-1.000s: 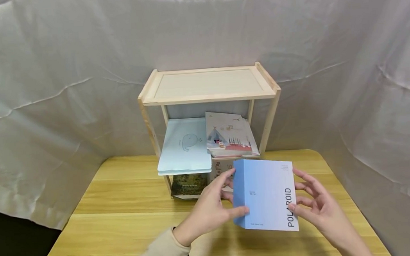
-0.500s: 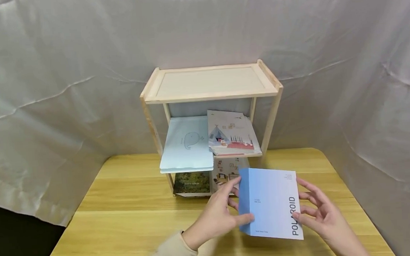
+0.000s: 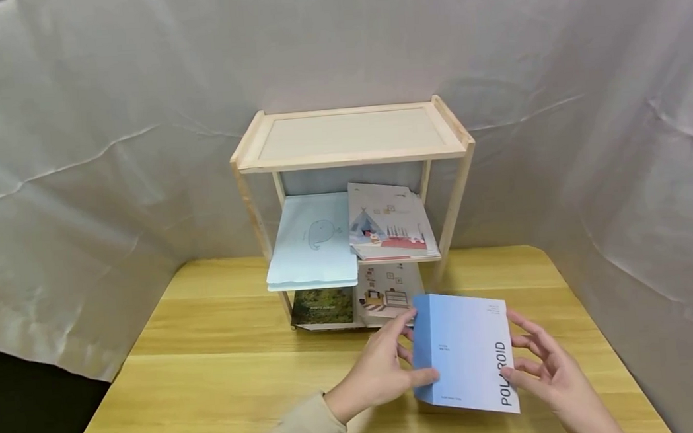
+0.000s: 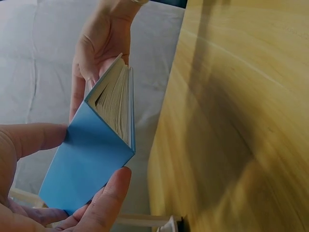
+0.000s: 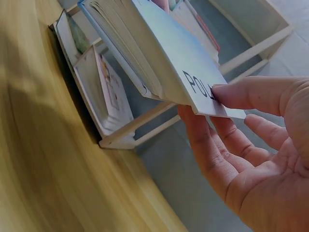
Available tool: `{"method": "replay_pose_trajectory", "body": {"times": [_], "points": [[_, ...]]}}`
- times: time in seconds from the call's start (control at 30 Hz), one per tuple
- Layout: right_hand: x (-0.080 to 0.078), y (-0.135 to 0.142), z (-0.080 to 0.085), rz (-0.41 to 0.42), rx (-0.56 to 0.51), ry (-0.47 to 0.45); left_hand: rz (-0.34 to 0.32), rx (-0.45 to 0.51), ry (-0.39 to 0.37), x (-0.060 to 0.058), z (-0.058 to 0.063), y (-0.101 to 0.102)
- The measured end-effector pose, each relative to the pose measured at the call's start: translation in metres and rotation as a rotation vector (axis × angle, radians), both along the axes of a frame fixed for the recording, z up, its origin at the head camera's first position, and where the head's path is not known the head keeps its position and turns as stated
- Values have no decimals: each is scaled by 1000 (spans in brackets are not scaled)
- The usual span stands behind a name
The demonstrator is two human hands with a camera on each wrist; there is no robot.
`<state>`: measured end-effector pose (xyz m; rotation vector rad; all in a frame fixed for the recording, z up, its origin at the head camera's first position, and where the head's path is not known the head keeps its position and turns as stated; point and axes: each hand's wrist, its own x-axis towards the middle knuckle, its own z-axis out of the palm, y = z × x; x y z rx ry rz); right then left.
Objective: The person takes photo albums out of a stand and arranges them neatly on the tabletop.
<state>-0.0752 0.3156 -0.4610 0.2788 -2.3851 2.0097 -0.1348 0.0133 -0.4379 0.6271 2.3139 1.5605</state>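
Observation:
A thick light-blue photo album (image 3: 468,351) with "POLAROID" printed on its cover is held above the table at the front right. My left hand (image 3: 382,363) grips it by the spine side, thumb on the cover and fingers behind. At the opposite edge my right hand (image 3: 549,369) pinches the cover, its thumb over the lettering. In the left wrist view the album's blue spine (image 4: 89,159) faces the camera, and cream page edges (image 4: 116,99) show between slightly spread covers. The right wrist view has the right thumb (image 5: 260,94) on top and fingers beneath the cover.
Behind the hands stands a pale wooden shelf (image 3: 351,158). Its middle level bears light-blue whale-print albums (image 3: 312,242) jutting forward and a stack of illustrated albums (image 3: 391,220). Below lie a dark green photo album (image 3: 323,306) and another illustrated one (image 3: 389,290). Grey cloth (image 3: 336,45) surrounds the wooden table (image 3: 214,383).
Both hands have carried the blue album down and slightly right, away from the shelf. Their hold on it looks the same, and more of the shelf's lower level now shows.

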Motion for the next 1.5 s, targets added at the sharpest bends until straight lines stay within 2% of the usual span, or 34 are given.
{"method": "replay_pose_trajectory", "body": {"times": [0.27,0.5,0.73,1.07,1.27,1.5], "points": [[-1,10,-12,-12,-22,-8,-26,-16,-14,-6,-11,12],[-3,19,-29,-91,-22,-50,-36,-50,-34,-12,-25,25],[-5,29,-41,-121,2,-49,-55,-62,-25,-14,-32,37],[-10,49,-54,-158,-25,-112,21,-59,-78,-17,-45,63],[-19,58,-55,-165,-68,-169,43,-86,-51,-23,-48,76],[-31,70,-58,-173,-127,-172,23,-168,9,-30,-45,88]]}}
